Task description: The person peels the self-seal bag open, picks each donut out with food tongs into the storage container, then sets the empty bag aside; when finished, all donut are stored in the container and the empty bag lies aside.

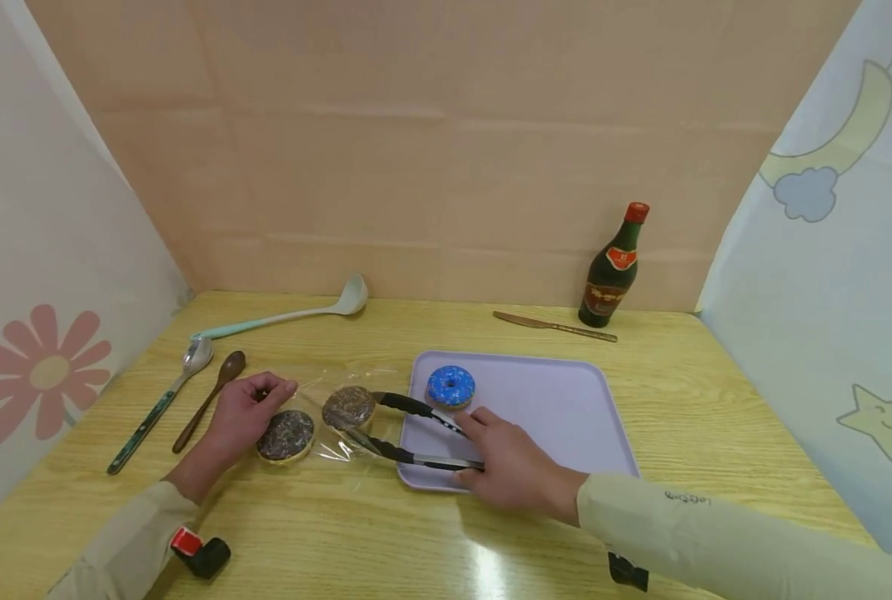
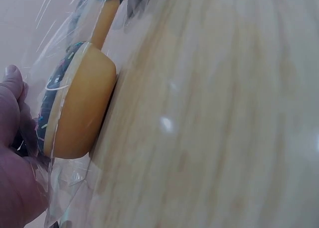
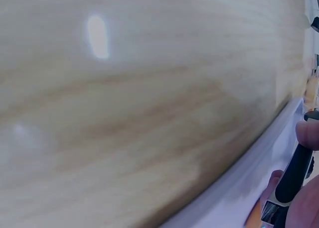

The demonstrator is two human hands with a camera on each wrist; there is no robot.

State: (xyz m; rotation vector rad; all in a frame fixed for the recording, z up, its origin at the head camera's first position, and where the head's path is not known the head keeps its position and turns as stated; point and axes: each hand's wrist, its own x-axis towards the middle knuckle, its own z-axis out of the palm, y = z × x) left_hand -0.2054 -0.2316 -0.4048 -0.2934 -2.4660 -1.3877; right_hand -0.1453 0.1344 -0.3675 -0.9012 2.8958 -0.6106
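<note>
My left hand (image 1: 238, 423) pinches the edge of a clear plastic bag (image 1: 333, 450) on the table. Two dark-topped toy donuts are in the bag: one donut (image 1: 286, 436) right beside my left hand, the other donut (image 1: 347, 407) farther right. In the left wrist view the near donut (image 2: 84, 108) shows its tan side through the film. My right hand (image 1: 517, 467) grips black-and-silver tongs (image 1: 446, 462), whose spread tips reach either side of the right-hand donut. A blue-topped donut (image 1: 450, 385) lies on the lilac tray (image 1: 551, 408), whose left part the tongs cross.
To the left lie a green-handled spoon (image 1: 153, 421) and a brown wooden spoon (image 1: 213, 396). A ladle (image 1: 296, 315) rests along the back. Behind the tray are a gold knife (image 1: 554, 325) and an upright dark green bottle (image 1: 611, 279). Walls close off the back and sides.
</note>
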